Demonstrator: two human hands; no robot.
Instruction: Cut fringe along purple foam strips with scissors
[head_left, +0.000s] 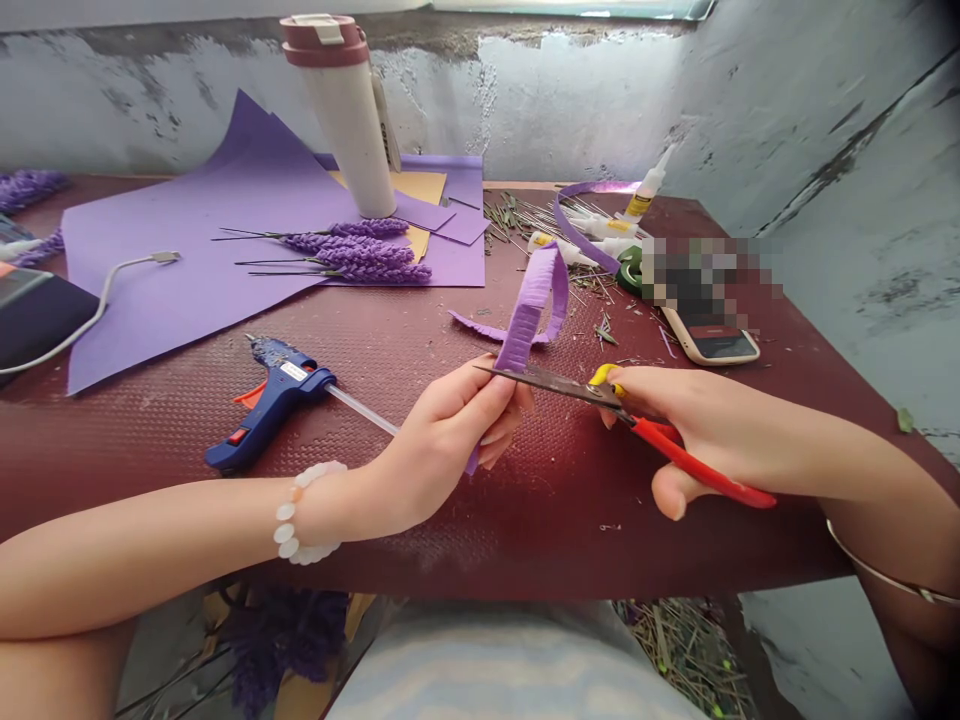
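Note:
A long purple paper strip, fringed with fine cuts along its edge, is pinched in my left hand. It loops upward and its far end curls down onto the table. My right hand grips scissors with red and yellow handles, the thumb and fingers spread at the handles. Their blades lie across the strip just above my left fingertips. Left of my left hand, a blue hot glue gun rests on its side with a clear glue stick out of its back.
Purple sheets cover the back left, bearing finished lavender stems and a white tumbler. Glue bottles, wire pieces, green tape and a phone sit at back right. A white cable lies left.

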